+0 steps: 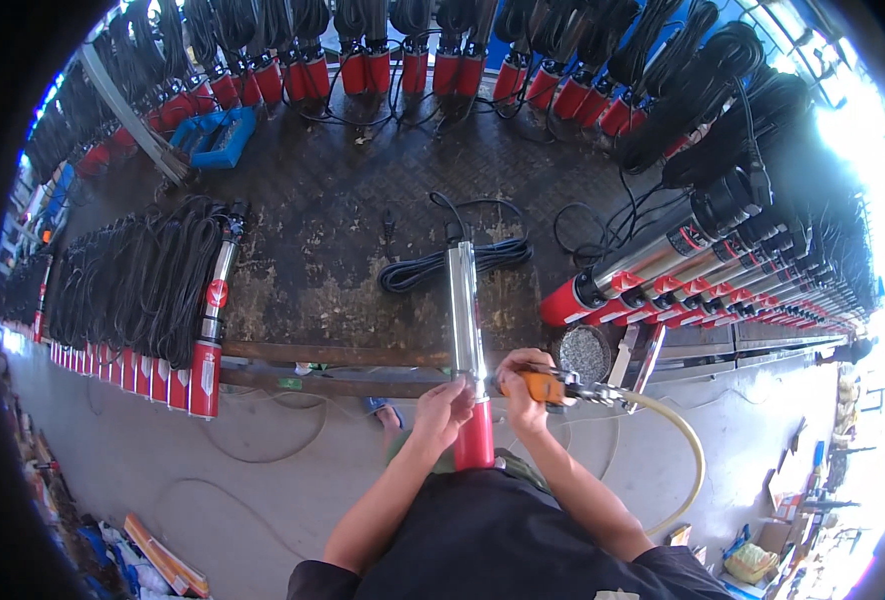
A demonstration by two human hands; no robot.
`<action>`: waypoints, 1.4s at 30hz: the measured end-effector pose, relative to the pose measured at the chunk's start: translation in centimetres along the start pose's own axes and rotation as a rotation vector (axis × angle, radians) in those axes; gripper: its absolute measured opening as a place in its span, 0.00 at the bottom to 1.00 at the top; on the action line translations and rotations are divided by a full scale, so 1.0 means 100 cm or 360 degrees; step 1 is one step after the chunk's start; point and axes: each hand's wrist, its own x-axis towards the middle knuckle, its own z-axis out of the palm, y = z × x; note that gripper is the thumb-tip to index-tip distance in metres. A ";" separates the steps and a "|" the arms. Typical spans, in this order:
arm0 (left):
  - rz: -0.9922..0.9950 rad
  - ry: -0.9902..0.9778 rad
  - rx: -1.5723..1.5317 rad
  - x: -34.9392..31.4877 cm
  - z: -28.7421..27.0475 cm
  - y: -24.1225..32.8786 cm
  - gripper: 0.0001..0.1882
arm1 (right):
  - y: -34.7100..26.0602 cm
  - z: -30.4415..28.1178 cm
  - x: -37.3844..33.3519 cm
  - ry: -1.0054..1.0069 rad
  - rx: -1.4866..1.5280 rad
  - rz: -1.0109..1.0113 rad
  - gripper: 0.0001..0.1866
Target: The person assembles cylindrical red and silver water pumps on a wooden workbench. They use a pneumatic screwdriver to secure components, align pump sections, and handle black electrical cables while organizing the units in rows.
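A slim, tube-shaped pump [463, 300] with a shiny metal body and a red lower end lies across the table's near edge, its red end against my body. My left hand [443, 412] is closed around the tube near where metal meets red. From the other side, my right hand [525, 388] grips an orange air screwdriver [547, 387], its tip at the same joint; my fingers hide the exact contact. A pale hose [701, 450] curves down from the tool. Black cable [503, 254] from the pump's far end lies coiled on the table.
Similar pumps with bundled cables stand along the back [366, 72], lie stacked at the right [653, 257] and line the left edge [205, 375]. A blue tray [253, 128] sits back left on the worn dark table [303, 270]. A round dish of small parts [584, 352] is near the right hand.
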 end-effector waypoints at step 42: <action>0.0408 0.0292 0.1183 0.008 0.009 0.002 0.17 | 0.050 0.003 0.008 0.0274 0.0391 0.0074 0.13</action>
